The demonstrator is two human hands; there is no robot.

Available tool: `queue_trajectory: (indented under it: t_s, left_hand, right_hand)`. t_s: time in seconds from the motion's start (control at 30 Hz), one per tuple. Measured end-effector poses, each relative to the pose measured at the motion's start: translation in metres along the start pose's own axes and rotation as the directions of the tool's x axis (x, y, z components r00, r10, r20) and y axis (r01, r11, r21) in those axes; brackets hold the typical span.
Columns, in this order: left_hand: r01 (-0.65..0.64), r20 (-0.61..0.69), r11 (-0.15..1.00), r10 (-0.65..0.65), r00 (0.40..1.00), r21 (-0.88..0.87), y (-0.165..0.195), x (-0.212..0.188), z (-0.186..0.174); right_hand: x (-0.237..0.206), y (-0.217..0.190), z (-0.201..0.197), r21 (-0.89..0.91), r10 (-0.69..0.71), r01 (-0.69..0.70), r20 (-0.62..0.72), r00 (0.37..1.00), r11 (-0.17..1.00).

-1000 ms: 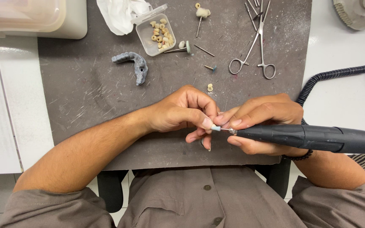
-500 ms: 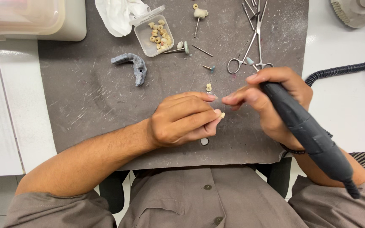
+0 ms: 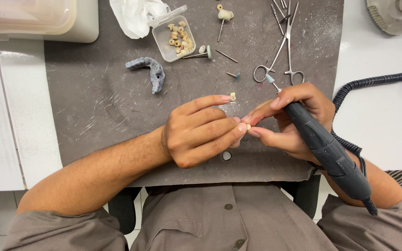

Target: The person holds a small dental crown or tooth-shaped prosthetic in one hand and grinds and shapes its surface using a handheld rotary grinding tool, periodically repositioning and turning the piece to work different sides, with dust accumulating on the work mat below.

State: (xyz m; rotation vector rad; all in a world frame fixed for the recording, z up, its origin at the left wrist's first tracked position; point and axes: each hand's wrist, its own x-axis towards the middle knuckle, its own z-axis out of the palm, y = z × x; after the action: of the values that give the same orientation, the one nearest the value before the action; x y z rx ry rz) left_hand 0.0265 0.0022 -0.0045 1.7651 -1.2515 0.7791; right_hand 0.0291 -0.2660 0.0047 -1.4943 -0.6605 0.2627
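The left hand [image 3: 196,132] pinches a tiny cream tooth piece [image 3: 248,127] between thumb and fingertip, its fingers curled narrow around it; most of the piece is hidden by the fingers, so its shape is hard to make out. The right hand [image 3: 289,118] meets it, fingertips touching the same piece, while its other fingers wrap a dark handpiece [image 3: 324,148] that runs back over the wrist; its small pale-blue tip [image 3: 270,78] points away, toward the forceps [image 3: 280,51]. The handpiece's rear end and cord join are partly cut off by the sleeve; a coiled cable [image 3: 368,86] lies on the white worktop [image 3: 382,125] to the right. On the grey mat [image 3: 94,107]: another small tooth piece [image 3: 232,96] just beyond the left fingertips, a blue-grey jaw model [image 3: 150,72], an open clear box [image 3: 173,39] of cream pieces, white tissue [image 3: 133,16], scattered burs [image 3: 226,56]. A small dark round bit [image 3: 227,155] sits under the left hand, unclear what it is
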Motion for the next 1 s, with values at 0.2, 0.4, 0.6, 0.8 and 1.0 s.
queue_trajectory:
  t_s: [0.2,0.4,0.6,0.8,1.0]
  left_hand:
    - [0.065,-0.042,0.997,-0.067,0.997,-0.040,0.001,-0.001,0.002]
    - [0.066,-0.050,0.997,-0.068,0.996,-0.043,0.002,-0.003,0.003]
    - [0.072,-0.024,0.997,-0.073,0.997,-0.017,0.003,-0.003,0.002]
    - [0.109,-0.027,0.993,-0.110,0.994,-0.055,0.002,-0.002,0.006]
    - [0.264,-0.056,0.936,-0.284,0.957,-0.234,0.003,-0.004,0.016]
  right_hand:
    - [0.000,0.002,-0.001,0.006,-0.003,0.003,0.015,1.000,1.000]
    - [-0.002,0.002,-0.001,0.036,0.028,-0.028,-0.010,1.000,0.999]
    - [0.000,0.002,-0.001,0.009,0.006,-0.006,-0.005,1.000,1.000]
    - [0.001,-0.005,0.000,-0.081,-0.052,0.048,-0.052,0.997,0.996]
    - [0.008,-0.010,0.003,-0.263,-0.187,0.177,-0.012,0.982,0.948]
